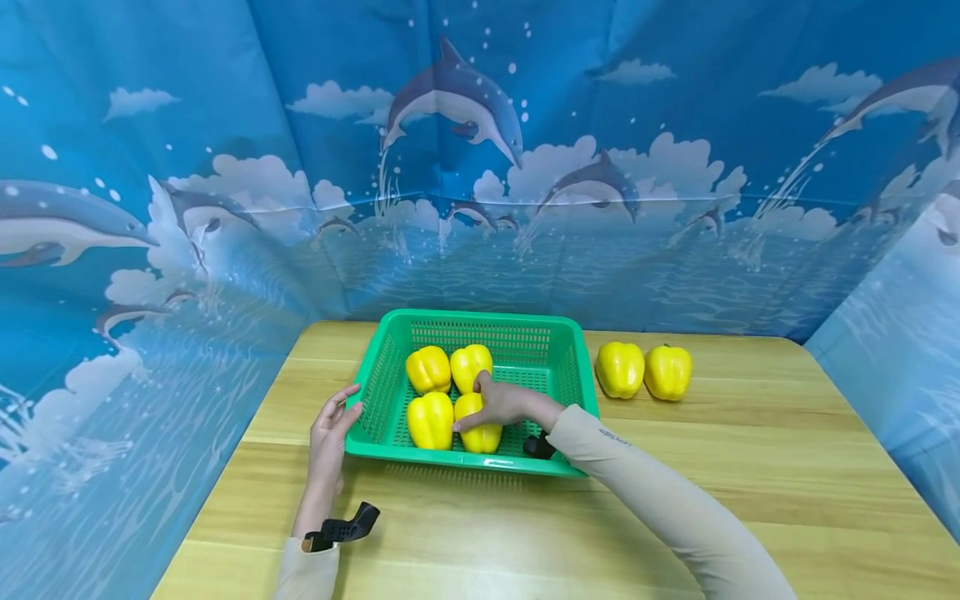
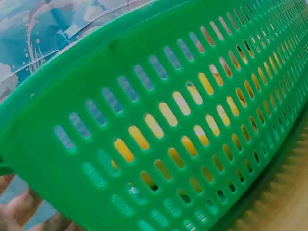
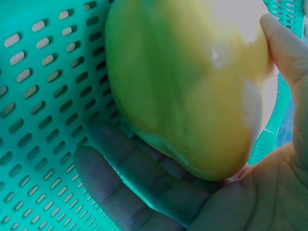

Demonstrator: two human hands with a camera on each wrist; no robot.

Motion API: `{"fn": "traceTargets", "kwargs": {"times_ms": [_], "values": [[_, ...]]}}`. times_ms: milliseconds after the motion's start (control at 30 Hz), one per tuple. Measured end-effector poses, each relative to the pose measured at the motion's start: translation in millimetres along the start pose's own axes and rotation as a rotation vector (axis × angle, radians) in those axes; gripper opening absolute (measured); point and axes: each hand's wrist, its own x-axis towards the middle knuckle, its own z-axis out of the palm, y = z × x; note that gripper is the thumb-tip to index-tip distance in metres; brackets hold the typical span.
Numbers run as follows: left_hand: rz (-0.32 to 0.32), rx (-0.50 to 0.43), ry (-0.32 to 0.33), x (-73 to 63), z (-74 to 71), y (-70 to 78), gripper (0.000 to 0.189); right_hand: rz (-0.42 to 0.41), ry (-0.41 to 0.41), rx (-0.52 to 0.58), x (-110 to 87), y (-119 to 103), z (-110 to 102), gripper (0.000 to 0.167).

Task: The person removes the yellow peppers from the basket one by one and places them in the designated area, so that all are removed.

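Note:
A green plastic basket (image 1: 480, 460) with slotted walls holds several yellow bell peppers, two in a back row and two in front. My right hand (image 1: 506, 403) reaches in over the basket's right part and grips the front right yellow bell pepper (image 1: 480, 437). In the right wrist view, the thumb lies along one side of that bell pepper (image 3: 187, 91) and the fingers (image 3: 139, 178) pass beneath it. At the basket's left end, my left hand (image 1: 327, 433) touches the rim with thumb and fingertips. Its fingers (image 2: 21, 207) show outside the slotted wall in the left wrist view.
Two more yellow bell peppers (image 1: 620, 370) (image 1: 668, 372) stand on the wooden table (image 1: 750, 467) right of the basket. A blue curtain printed with dolphins (image 1: 480, 250) hangs behind the table and along its sides.

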Motion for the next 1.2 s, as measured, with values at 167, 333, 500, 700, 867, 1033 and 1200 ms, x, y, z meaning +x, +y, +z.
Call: {"fn": "traceTargets", "kwargs": {"times_ms": [167,333,500,700,867,1033,1200], "values": [[0.009,-0.012,0.007,-0.1,1.4,-0.5,0.041,0.001,0.005,-0.004,0.1,0.2,-0.1,0.073],[0.0,-0.018,0.003,1.5,0.6,-0.4,0.039,-0.013,0.018,-0.002,0.3,0.6,-0.3,0.07],[0.01,0.104,-0.104,5.3,-2.7,8.1,0.041,-0.019,0.027,0.003,0.0,0.2,-1.1,0.069],[0.004,0.305,-0.201,5.9,3.5,23.6,0.044,-0.014,0.018,0.008,0.2,0.2,-1.1,0.067],[-0.004,0.331,-0.126,4.3,11.5,26.0,0.045,-0.016,0.015,0.012,0.5,0.3,-1.2,0.067],[-0.011,0.285,-0.058,1.2,15.2,29.0,0.044,-0.012,0.018,0.01,1.2,1.0,-1.4,0.068],[-0.021,0.277,-0.033,0.1,15.9,28.5,0.043,-0.015,0.031,-0.015,0.9,1.9,-1.4,0.068]]}}
